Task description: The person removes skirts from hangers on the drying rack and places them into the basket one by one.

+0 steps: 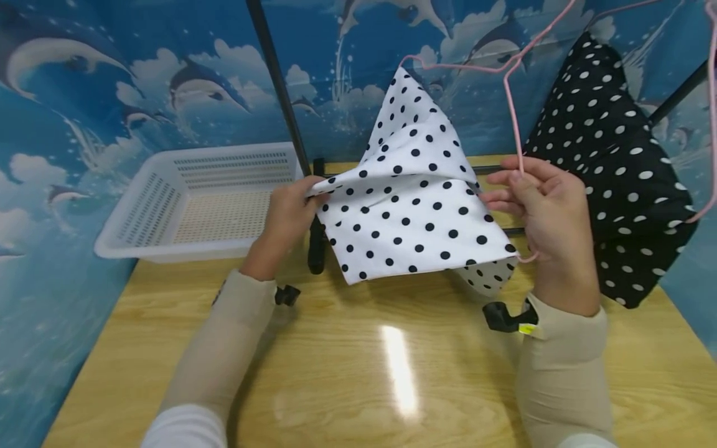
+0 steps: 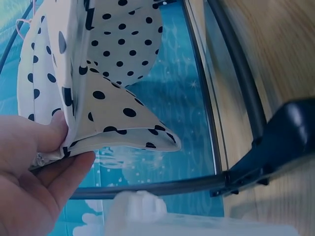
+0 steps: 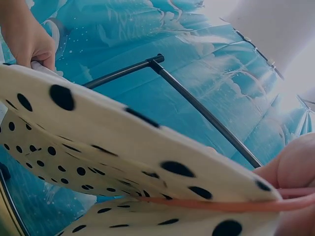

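A white cloth with black dots (image 1: 414, 218) hangs from a pink wire hanger (image 1: 513, 118), one corner draped over the hanger's left end. At the cloth's left edge, my left hand (image 1: 291, 208) pinches the fabric between thumb and fingers and holds it out sideways. Its folded layers (image 2: 113, 105) gape apart in the left wrist view. My right hand (image 1: 554, 211) pinches the hanger's wire between thumb and forefinger, its other fingers beside the cloth's right edge. In the right wrist view, the pink wire (image 3: 236, 204) runs between the cloth's layers toward that hand.
To the left, a white plastic basket (image 1: 179, 250) stands on the wooden table (image 1: 313, 373). A black rack pole (image 1: 275, 74) rises behind my left hand. A black cloth with white dots (image 1: 616, 155) hangs at the right, close beside my right hand. Behind everything is a dolphin-print curtain (image 1: 213, 37).
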A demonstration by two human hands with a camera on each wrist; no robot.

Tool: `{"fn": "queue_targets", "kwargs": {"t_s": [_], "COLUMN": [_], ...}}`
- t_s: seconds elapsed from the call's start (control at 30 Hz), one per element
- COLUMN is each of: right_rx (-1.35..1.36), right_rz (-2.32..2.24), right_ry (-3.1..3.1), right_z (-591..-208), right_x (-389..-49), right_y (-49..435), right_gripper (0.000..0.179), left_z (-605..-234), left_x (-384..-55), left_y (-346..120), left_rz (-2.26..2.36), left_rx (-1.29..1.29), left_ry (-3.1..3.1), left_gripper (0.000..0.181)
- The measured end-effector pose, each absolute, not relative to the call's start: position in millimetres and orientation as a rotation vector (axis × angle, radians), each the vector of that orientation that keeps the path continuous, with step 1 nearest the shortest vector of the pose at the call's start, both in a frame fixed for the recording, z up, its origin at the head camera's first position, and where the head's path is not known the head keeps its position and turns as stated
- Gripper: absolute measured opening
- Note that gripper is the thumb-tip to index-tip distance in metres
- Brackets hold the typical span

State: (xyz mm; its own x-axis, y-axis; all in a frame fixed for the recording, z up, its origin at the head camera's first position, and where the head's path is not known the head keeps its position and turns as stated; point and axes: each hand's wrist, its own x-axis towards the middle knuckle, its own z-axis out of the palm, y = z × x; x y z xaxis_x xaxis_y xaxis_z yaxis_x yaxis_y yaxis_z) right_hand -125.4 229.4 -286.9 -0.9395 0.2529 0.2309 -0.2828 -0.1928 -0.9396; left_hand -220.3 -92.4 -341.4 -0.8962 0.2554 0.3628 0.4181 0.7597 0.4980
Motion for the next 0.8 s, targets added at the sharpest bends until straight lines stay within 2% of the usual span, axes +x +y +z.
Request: {"fn": "queue_targets", "kwargs": {"t_s": [0.47, 0.8], "right_rx": [0.008, 0.051], "right_rz": [2.169, 2.208], "right_ry": [-1.781, -1.748], "right_z": [-285.0, -285.3], "right_x": [-123.3, -122.9], "right_y": [233.9, 238.5], "right_gripper": [0.018, 0.016], "left_z": [-332.2, -335.0], "left_x": [-237.5, -236.9], "left_y": [-104.7, -105.0], "left_rz": [-0.825, -0.775], "left_rx": [-0.447, -0.532], "left_ry": [-2.757, -2.778], "left_gripper": [0.026, 0.024]}}
